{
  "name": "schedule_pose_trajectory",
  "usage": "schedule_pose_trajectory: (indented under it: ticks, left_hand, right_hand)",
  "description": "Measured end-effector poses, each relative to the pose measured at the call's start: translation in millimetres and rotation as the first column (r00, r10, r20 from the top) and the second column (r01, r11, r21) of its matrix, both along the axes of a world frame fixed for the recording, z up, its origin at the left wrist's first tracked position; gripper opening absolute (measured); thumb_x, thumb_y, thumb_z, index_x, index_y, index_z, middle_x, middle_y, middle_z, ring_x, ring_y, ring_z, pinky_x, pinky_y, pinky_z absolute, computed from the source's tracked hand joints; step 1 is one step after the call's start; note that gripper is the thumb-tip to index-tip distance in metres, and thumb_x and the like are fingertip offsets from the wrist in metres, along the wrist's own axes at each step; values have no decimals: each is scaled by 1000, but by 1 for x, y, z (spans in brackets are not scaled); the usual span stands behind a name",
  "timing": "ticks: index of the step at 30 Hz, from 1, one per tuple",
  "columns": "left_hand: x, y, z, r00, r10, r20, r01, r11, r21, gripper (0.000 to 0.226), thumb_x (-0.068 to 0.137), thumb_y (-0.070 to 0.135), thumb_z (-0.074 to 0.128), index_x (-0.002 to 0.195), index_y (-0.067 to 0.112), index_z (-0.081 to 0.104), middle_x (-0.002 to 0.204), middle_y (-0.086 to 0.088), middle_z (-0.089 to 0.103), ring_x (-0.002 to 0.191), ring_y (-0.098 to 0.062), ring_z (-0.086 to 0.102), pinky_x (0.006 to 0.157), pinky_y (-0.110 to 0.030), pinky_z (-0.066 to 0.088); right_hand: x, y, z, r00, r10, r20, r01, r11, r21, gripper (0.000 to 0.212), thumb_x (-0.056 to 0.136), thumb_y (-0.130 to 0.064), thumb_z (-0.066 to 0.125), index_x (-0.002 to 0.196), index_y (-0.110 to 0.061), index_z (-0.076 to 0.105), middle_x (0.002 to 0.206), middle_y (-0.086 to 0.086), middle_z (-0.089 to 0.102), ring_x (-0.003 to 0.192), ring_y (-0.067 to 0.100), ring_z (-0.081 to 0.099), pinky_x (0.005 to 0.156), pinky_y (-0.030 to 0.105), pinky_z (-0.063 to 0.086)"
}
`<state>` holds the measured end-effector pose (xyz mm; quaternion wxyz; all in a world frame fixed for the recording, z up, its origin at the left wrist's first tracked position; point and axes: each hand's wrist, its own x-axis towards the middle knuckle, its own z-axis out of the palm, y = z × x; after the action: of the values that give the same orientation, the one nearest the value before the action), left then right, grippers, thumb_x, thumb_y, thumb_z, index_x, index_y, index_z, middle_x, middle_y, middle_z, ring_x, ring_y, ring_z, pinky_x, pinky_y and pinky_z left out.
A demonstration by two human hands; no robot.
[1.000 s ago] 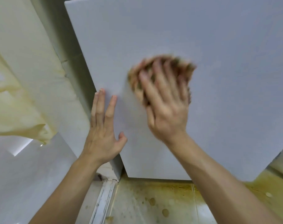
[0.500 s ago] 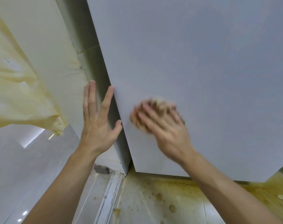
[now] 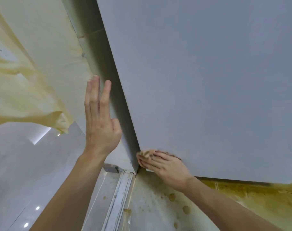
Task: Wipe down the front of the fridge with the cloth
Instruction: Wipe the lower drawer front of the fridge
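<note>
Pressing flat against the lower left corner of the fridge front (image 3: 208, 80), the right hand (image 3: 165, 165) in the head view lies with its fingers fairly straight and spread over a crumpled brown cloth (image 3: 146, 153), which is pinned between the fingers and the pale grey panel. Only the cloth's mottled edge shows beyond the fingertips, right at the corner where the door's bottom edge meets its left edge; the hand is slightly blurred. The left hand (image 3: 100, 129) is raised up and to the left of the right hand, well apart from the cloth and holding nothing. Its fingers are straight, close together and pointing upward, and its thumb is folded in toward the palm. It sits just beside the shadowed side of the fridge (image 3: 98, 52); whether the fingers touch that side cannot be told. To the left of the left hand a yellowish, wrinkled sheet (image 3: 21, 90) hangs in front of a cream wall (image 3: 46, 30), its lower corner ending near the wrist's height. Below both hands lies the floor (image 3: 158, 205), dotted with brownish spots, with a broad yellow stain (image 3: 258, 197) under the right forearm beneath the fridge's bottom edge. A white floor track (image 3: 118, 197) runs between the two forearms toward the fridge's corner.
</note>
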<state>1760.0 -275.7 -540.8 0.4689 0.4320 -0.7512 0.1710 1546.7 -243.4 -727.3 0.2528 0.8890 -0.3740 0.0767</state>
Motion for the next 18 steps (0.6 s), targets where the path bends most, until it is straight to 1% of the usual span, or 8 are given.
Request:
schedule_pose_trajectory:
  ticks: [2, 4, 7, 10, 13, 15, 17, 18]
  left_hand:
    - [-3, 1, -3, 1000, -15, -2, 15, 1000, 14, 101, 63, -24, 52, 159, -3, 28, 168, -27, 17, 159, -45, 13, 131, -50, 13]
    - [-6, 3, -9, 1000, -22, 3, 22, 999, 36, 99, 68, -19, 58, 160, -1, 27, 169, -24, 14, 160, -44, 11, 131, -48, 12]
    - [-19, 8, -19, 999, -34, 20, 33, 998, 49, 95, 78, -5, 68, 161, 6, 23, 171, -19, 9, 161, -40, 7, 131, -51, 12]
    - [-33, 13, -28, 996, -60, 68, 58, 998, 36, 89, 85, 5, 68, 162, 8, 24, 171, -18, 9, 162, -36, 4, 131, -50, 11]
    - [-45, 18, -38, 994, -57, 92, 54, 998, 37, 86, 85, 6, 65, 161, 6, 25, 171, -18, 9, 162, -35, 3, 130, -56, 15]
    - [-54, 22, -46, 994, -64, 84, 61, 997, 36, 84, 86, 6, 64, 161, 6, 26, 171, -19, 10, 162, -35, 4, 128, -61, 18]
    - [-61, 25, -53, 994, -78, 79, 74, 996, 45, 83, 85, 6, 62, 161, 7, 27, 171, -18, 11, 162, -33, 3, 127, -62, 19]
    - [-64, 25, -55, 993, -84, 82, 80, 996, 45, 84, 85, 4, 61, 161, 6, 26, 171, -18, 11, 162, -31, 1, 127, -61, 19]
  right_hand:
    - [-13, 5, -21, 989, -7, -149, 26, 992, 122, 62, 92, -17, 30, 145, -22, 62, 153, -9, 55, 142, 7, 50, 130, 33, -9]
    - [-24, 8, -29, 970, 4, -242, 47, 978, 203, 59, 90, -22, 33, 133, -26, 72, 144, -13, 62, 135, 4, 57, 130, 32, -7]
    - [-37, 17, -26, 978, 0, -207, 47, 973, 224, 49, 91, -23, 45, 131, -24, 73, 143, -11, 64, 134, 8, 59, 129, 30, 0]
    - [-55, 27, -1, 1000, -7, 0, 7, 996, 89, 51, 94, -13, 43, 137, -17, 68, 144, -3, 64, 134, 12, 60, 130, 31, 8]
    - [-78, 32, 55, 952, 19, 306, 13, 995, -103, 59, 95, 2, 45, 150, -16, 55, 159, 0, 47, 149, 14, 43, 131, 36, 14]
    - [-92, 28, 105, 863, 55, 503, 107, 952, -288, 63, 94, 10, 52, 152, -16, 52, 161, 6, 43, 154, 19, 36, 129, 47, 21]
    - [-101, 25, 158, 684, 116, 720, 221, 908, -356, 52, 101, 4, 58, 151, -9, 52, 157, 23, 45, 151, 39, 39, 124, 63, 26]
    - [-103, 24, 180, 580, 137, 803, 274, 895, -352, 45, 106, 1, 53, 150, -3, 51, 155, 32, 43, 149, 49, 37, 124, 66, 21]
